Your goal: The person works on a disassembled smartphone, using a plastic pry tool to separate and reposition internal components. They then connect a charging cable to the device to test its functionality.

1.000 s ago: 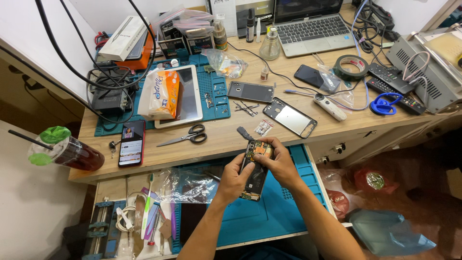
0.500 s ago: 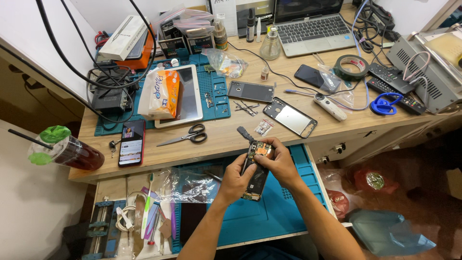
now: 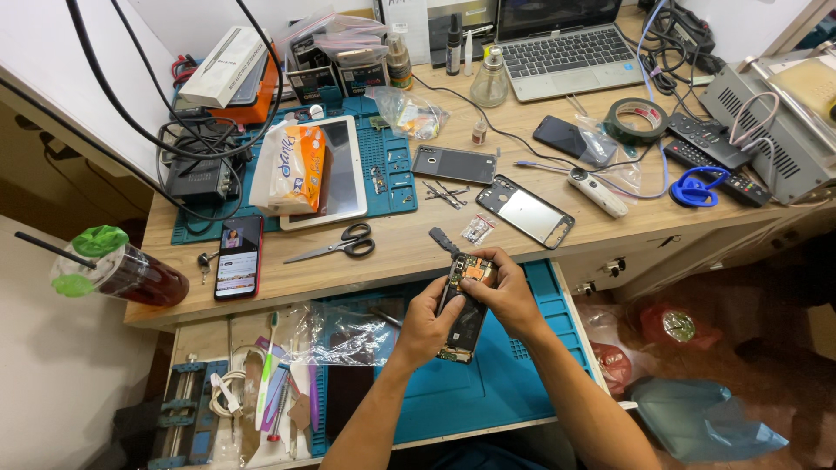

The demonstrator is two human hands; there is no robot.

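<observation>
Head view looks down on an opened phone held over the blue mat of the pulled-out drawer, at about 6 o'clock from the scissors on the desk. It looks light, stiff and fragile, its boards bare, so the edges seem the safe place to hold. Left hand is closed around its lower left side; right hand grips the top at 1 o'clock, thumb on the exposed board, both forearms rising from 6 o'clock
</observation>
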